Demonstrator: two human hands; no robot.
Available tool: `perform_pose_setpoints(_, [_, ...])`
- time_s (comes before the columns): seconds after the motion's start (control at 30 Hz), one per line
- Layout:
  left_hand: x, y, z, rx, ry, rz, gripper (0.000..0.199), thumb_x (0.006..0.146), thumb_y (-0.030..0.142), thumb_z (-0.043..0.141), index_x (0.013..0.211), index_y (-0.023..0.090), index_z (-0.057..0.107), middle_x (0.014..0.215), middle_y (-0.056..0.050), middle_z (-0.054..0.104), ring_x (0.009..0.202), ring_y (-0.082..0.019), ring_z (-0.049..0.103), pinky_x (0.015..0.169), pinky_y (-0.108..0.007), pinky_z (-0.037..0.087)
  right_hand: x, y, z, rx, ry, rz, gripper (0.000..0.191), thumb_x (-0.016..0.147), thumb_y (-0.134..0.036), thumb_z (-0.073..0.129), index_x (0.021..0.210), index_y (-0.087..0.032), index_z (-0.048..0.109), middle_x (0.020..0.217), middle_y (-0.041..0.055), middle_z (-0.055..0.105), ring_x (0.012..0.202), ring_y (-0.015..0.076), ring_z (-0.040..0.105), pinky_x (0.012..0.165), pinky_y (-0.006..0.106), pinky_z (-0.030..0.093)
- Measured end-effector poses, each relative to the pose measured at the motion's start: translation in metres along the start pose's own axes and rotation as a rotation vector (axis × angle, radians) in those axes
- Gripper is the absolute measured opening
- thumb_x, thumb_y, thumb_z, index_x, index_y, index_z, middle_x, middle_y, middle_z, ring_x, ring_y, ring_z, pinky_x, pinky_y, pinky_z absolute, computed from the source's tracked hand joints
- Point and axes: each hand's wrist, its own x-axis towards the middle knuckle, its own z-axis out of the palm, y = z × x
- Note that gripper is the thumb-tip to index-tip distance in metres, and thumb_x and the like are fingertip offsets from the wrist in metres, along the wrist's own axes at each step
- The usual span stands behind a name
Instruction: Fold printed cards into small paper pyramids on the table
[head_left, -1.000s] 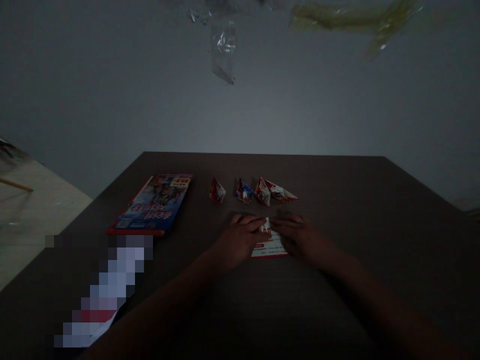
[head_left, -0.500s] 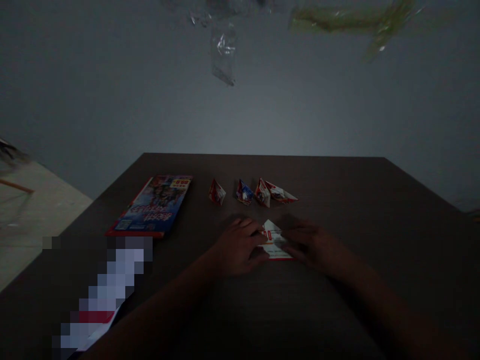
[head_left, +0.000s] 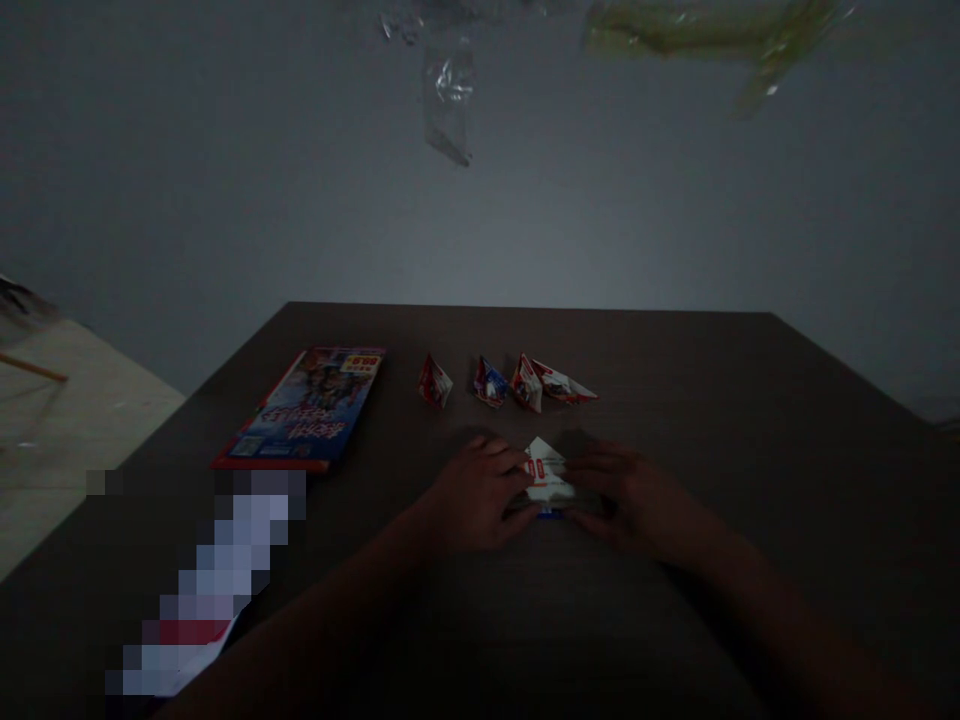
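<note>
A partly folded sheet of printed paper (head_left: 550,478) lies on the table between my hands, its pointed top facing away from me. My left hand (head_left: 484,495) grips its left side, fingers over the top and thumb at the lower edge. On the opposite side, my right hand (head_left: 630,495) holds the paper in the same way, with the thumb low. A blue strip shows along the near edge between the two thumbs. The fingers cover both side corners of the paper.
Beyond my hands stand several folded paper shapes, among them a red one (head_left: 435,383) and a blue one (head_left: 490,383). A stack of printed booklets (head_left: 307,405) lies at the left. Nearer is a blurred-out item (head_left: 225,570). A wall (head_left: 600,220) rises behind the table (head_left: 712,400).
The paper's near edge has been turned up: its red border and lower printed part no longer show, and a blue strip appears there. My right thumb has shifted lower; my left hand barely moved.
</note>
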Motion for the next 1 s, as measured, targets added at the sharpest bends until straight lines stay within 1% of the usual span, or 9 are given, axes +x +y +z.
perform_pose_setpoints(0.13, [0.0, 0.004, 0.003, 0.037, -0.023, 0.067, 0.025, 0.089, 0.033, 0.045, 0.097, 0.017, 0.064, 0.105, -0.008, 0.063, 0.101, -0.021, 0.054, 0.092, -0.038, 0.038, 0.0, -0.003, 0.0, -0.054, -0.03, -0.007, 0.023, 0.082, -0.028, 0.057, 0.101, -0.021, 0.067, 0.102, 0.0079, 0.068, 0.103, 0.0253, 0.058, 0.092, 0.042, 0.044])
perform_pose_setpoints(0.23, [0.001, 0.005, 0.007, 0.038, -0.009, 0.056, 0.024, 0.089, 0.033, 0.047, 0.094, 0.017, 0.063, 0.102, -0.008, 0.062, 0.1, -0.021, 0.054, 0.091, -0.037, 0.04, 0.0, -0.003, 0.001, -0.073, -0.052, -0.004, 0.019, 0.083, -0.025, 0.055, 0.097, -0.021, 0.068, 0.099, 0.0073, 0.068, 0.1, 0.0238, 0.058, 0.091, 0.041, 0.044])
perform_pose_setpoints(0.3, [0.002, 0.006, 0.01, 0.031, 0.007, 0.037, 0.022, 0.089, 0.031, 0.046, 0.094, 0.017, 0.063, 0.102, -0.007, 0.062, 0.098, -0.021, 0.054, 0.09, -0.036, 0.041, 0.0, -0.002, 0.002, -0.079, -0.05, -0.001, 0.017, 0.084, -0.025, 0.055, 0.093, -0.021, 0.069, 0.098, 0.0068, 0.067, 0.097, 0.0226, 0.059, 0.089, 0.04, 0.045])
perform_pose_setpoints(0.4, [0.005, 0.007, 0.014, 0.021, 0.02, 0.0, 0.02, 0.09, 0.026, 0.047, 0.096, 0.017, 0.063, 0.1, -0.006, 0.061, 0.096, -0.02, 0.053, 0.086, -0.034, 0.043, 0.001, -0.001, 0.006, -0.094, -0.038, 0.007, 0.017, 0.087, -0.027, 0.053, 0.09, -0.022, 0.069, 0.097, 0.0067, 0.065, 0.093, 0.0216, 0.058, 0.085, 0.038, 0.045])
perform_pose_setpoints(0.57, [0.009, 0.011, 0.017, -0.003, 0.061, -0.075, 0.019, 0.09, 0.025, 0.047, 0.1, 0.016, 0.061, 0.096, -0.006, 0.06, 0.094, -0.02, 0.051, 0.083, -0.034, 0.044, 0.002, 0.003, 0.011, -0.09, -0.019, 0.031, 0.017, 0.089, -0.028, 0.053, 0.091, -0.023, 0.069, 0.096, 0.0067, 0.063, 0.09, 0.0209, 0.057, 0.082, 0.037, 0.044])
perform_pose_setpoints(0.77, [0.011, 0.011, 0.02, -0.09, 0.072, -0.141, 0.018, 0.089, 0.028, 0.049, 0.095, 0.018, 0.063, 0.093, -0.005, 0.06, 0.094, -0.02, 0.051, 0.081, -0.034, 0.042, 0.005, 0.005, 0.016, 0.037, 0.006, 0.071, 0.016, 0.089, -0.029, 0.053, 0.088, -0.021, 0.067, 0.089, 0.0051, 0.061, 0.087, 0.0196, 0.056, 0.081, 0.036, 0.042])
perform_pose_setpoints(0.9, [0.013, 0.008, 0.018, -0.144, 0.063, -0.222, 0.017, 0.087, 0.031, 0.054, 0.092, 0.02, 0.066, 0.089, -0.005, 0.06, 0.091, -0.021, 0.051, 0.077, -0.033, 0.041, 0.008, 0.008, 0.019, 0.121, 0.022, 0.136, 0.013, 0.087, -0.029, 0.057, 0.085, -0.019, 0.065, 0.083, 0.0045, 0.063, 0.083, 0.0194, 0.057, 0.079, 0.035, 0.041])
perform_pose_setpoints(1.0, [0.013, 0.006, 0.017, -0.143, 0.049, -0.291, 0.017, 0.083, 0.034, 0.059, 0.088, 0.02, 0.067, 0.087, -0.004, 0.061, 0.09, -0.021, 0.052, 0.076, -0.034, 0.039, 0.01, 0.01, 0.021, 0.151, 0.019, 0.182, 0.013, 0.085, -0.029, 0.06, 0.08, -0.017, 0.064, 0.079, 0.0041, 0.064, 0.079, 0.0189, 0.057, 0.077, 0.035, 0.039])
